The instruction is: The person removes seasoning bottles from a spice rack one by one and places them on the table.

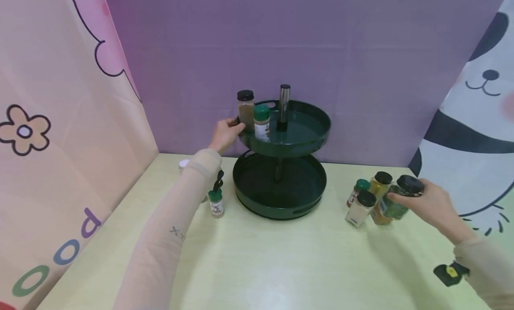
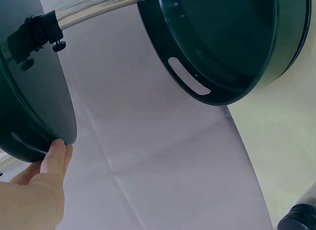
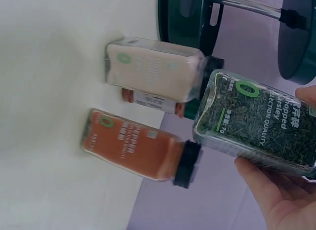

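My left hand [image 1: 225, 134] grips the left rim of the upper tray [image 1: 307, 145] of a dark green two-tier rack. In the left wrist view its fingers [image 2: 55, 158] reach around the tray's outer edge. Just beside that hand, a black-lidded jar of brown powder [image 1: 246, 113] and a green-lidded spice jar [image 1: 262, 129] stand in the upper tray. Over on the right, my right hand [image 1: 437, 207] holds a black-lidded jar of chopped parsley [image 3: 252, 124], raised and tilted above other jars. The lower tray [image 1: 281, 212] holds nothing visible.
Below the parsley stand a pale powder jar [image 1: 357, 213], a small green-lidded jar [image 1: 353, 196], a yellowish jar [image 1: 378, 185] and an orange-red pepper jar [image 3: 133, 146]. Left of the rack is another green-lidded jar [image 1: 217, 207]; a white lid [image 1: 183, 163] shows behind my sleeve. Purple cloth [image 1: 192, 78] hangs behind.
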`<state>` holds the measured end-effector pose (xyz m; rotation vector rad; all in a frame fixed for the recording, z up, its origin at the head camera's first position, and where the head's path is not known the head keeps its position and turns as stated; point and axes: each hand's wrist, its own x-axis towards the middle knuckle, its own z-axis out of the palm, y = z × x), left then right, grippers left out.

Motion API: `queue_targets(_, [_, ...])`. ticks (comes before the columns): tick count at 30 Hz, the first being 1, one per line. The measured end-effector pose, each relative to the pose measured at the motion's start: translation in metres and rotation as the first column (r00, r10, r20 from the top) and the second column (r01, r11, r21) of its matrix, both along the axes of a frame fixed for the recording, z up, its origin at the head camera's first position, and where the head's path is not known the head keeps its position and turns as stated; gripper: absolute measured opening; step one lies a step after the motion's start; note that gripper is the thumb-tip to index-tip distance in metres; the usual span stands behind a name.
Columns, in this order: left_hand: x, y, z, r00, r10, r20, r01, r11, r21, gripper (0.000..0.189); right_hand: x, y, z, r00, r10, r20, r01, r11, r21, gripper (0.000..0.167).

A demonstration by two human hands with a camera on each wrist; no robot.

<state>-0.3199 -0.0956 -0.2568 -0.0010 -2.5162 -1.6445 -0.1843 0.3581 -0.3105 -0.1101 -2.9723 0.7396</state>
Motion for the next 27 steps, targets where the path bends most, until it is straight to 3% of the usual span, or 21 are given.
queue_targets(22, [-0.003, 0.000, -0.002, 1.000, 0.019, 0.001, -0.019, 1.000, -0.017, 0.048, 0.008, 0.016, -0.041, 0.999, -0.018, 0.037, 0.019, 1.000, -0.019, 0.084])
queue_targets(27, [-0.003, 0.000, -0.002, 1.000, 0.021, 0.004, -0.021, 1.000, -0.012, 0.048, 0.008, 0.017, -0.048, 0.996, -0.019, 0.088, 0.022, 0.999, -0.029, 0.091])
